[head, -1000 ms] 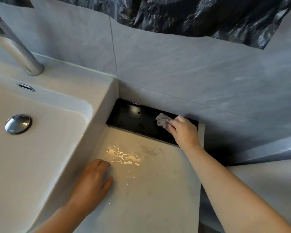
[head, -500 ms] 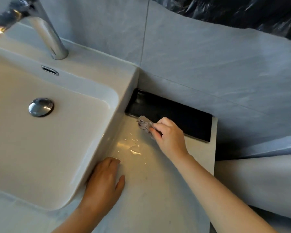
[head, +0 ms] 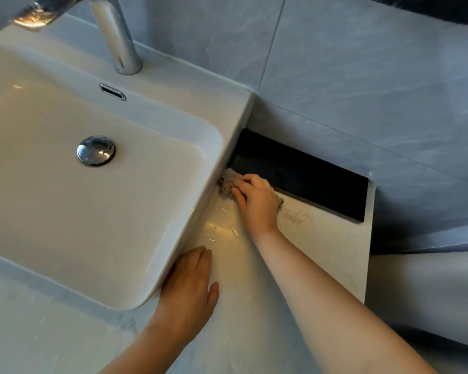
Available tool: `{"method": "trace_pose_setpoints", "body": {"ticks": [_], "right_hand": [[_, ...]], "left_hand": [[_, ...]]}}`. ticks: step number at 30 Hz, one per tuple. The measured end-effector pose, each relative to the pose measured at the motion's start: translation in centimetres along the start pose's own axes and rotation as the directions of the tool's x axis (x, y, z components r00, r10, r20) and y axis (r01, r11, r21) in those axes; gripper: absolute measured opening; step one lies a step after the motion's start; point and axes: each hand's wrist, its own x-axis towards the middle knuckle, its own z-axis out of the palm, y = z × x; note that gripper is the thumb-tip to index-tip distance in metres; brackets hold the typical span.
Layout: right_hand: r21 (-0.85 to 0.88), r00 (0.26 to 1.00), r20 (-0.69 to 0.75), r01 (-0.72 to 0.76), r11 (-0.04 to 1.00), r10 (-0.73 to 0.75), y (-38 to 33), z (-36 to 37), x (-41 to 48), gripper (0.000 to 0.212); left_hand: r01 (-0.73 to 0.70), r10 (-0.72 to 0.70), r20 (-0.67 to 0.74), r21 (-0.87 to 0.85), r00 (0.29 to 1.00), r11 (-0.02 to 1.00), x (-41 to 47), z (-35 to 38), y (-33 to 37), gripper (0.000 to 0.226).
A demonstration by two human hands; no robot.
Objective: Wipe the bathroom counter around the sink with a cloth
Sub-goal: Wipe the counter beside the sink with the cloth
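R hand (head: 256,203) pinched the crumpled cloth (head: 227,184) w/ curled fingers. It pressed the cloth onto the counter (head: 308,265), right in the corner where the sink (head: 195,211) side wall met the near-left end of the black tray (head: 303,174).

A sec before, the cloth was on the tray itself, toward its right half. Half a sec before, it was at the tray's front edge. So the stroke had travelled left, off the tray and up against the sink's base.

L hand (head: 189,287) stayed flat and palm down on the counter, fingers straight and close together, against the sink's front corner. It held nothing, prob. bracing.

Meaning for the task: the tray seemed covered, and the wipe had reached the seam along the sink. It wasn't finished though. Droplets (head: 216,233) glinted on the counter btwn the two hands. A grey smudge (head: 295,215) showed just right of R hand, near the tray's front edge. Likely next need: draw the cloth back along the sink wall through the wet patch, then go over the smudge.
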Motion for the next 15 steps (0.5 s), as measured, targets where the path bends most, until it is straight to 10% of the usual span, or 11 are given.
{"method": "trace_pose_setpoints", "body": {"ticks": [15], "right_hand": [[0.116, 0.986, 0.108, 0.118, 0.986, -0.130, -1.1, -0.5, -4.3, 0.014]], "left_hand": [[-0.065, 0.066, -0.036, 0.012, 0.997, 0.998, -0.6, 0.9, -0.8, 0.063]]}}
